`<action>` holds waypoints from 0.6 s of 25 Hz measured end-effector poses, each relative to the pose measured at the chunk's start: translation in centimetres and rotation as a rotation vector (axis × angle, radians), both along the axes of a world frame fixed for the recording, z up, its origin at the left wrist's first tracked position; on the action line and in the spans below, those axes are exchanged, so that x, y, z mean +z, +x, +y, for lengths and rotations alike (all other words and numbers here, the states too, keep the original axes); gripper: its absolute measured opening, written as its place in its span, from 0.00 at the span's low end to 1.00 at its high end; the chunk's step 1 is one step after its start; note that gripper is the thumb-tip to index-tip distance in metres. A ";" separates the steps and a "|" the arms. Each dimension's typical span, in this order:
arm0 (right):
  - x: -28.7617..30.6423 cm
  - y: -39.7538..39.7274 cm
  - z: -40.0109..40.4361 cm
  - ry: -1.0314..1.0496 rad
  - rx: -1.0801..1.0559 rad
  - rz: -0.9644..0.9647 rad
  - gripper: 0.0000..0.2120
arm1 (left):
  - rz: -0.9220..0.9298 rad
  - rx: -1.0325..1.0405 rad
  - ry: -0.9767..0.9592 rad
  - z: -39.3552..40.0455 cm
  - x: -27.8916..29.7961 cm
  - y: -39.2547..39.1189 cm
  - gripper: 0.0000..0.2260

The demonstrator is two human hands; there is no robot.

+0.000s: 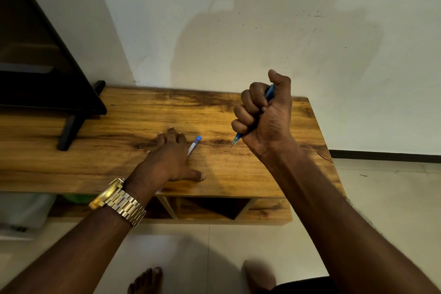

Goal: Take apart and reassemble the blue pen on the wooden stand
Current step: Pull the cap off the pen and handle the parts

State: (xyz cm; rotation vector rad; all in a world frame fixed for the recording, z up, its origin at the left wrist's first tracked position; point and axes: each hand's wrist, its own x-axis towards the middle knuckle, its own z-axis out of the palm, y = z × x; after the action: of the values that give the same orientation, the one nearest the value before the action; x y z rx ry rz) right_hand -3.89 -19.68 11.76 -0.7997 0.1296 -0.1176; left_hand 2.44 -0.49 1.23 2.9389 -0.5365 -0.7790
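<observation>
Under my hands spreads the wooden stand (133, 157), a flat slab of knotty, streaked orange grain. My left hand (170, 159) lies flat on it, fingers straight and splayed, beside a slim tube with a blue cap (194, 144). My right hand (262, 114) fists around the blue pen (269, 93), needle tip pointing down.

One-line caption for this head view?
Right hand fists the blue pen tip-down while left hand reaches for the pen cap on the wooden stand.
</observation>
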 end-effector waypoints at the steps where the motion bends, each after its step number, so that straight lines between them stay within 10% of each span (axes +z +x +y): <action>1: 0.0 0.0 0.0 0.006 0.002 0.000 0.33 | -0.002 0.003 0.000 0.0 -0.1 0.1 0.64; 15: -0.6 0.3 -0.6 0.183 -0.029 0.004 0.33 | 0.004 0.014 0.011 -0.1 -0.1 0.1 0.65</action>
State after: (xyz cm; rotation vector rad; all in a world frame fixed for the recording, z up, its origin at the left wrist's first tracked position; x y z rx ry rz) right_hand -3.57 -20.26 11.14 -0.6153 0.1534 -0.1293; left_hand 2.54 -0.64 1.13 2.9466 -0.5122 -0.7887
